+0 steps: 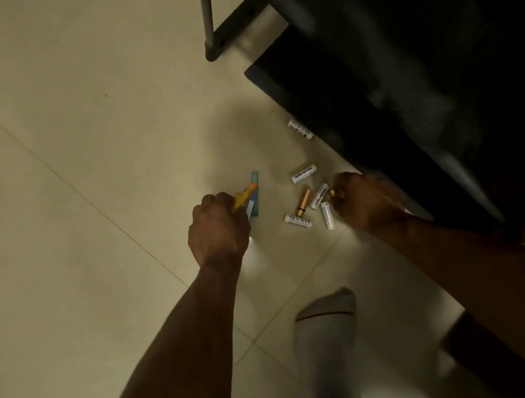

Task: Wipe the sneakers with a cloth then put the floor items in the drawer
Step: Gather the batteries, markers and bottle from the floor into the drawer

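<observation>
The left hand (218, 228) is curled into a fist around a yellow pen (244, 196), whose orange tip sticks out toward 1 o'clock. Flat teal cards (255, 200) lie just under and past the knuckles; whether the fingers also grip them cannot be told.

The right hand (367, 202) is curled too, fingertips pinching a small copper-coloured piece (331, 193) at its 9 o'clock edge, right at the battery pile.

Between the hands, on the floor (79, 194), lie white batteries: one (327, 215) touching the right hand's fingers, one (319, 195) tilted beside it, one (298, 221) at 7 o'clock of the pile, one (303, 174) at 12 o'clock. A gold tube (303, 200) lies among them. Another battery (300, 129) sits farther off at 12 o'clock, against dark furniture (403, 53).

At 6 o'clock, a grey socked foot (327, 334) stands on the tiles.
</observation>
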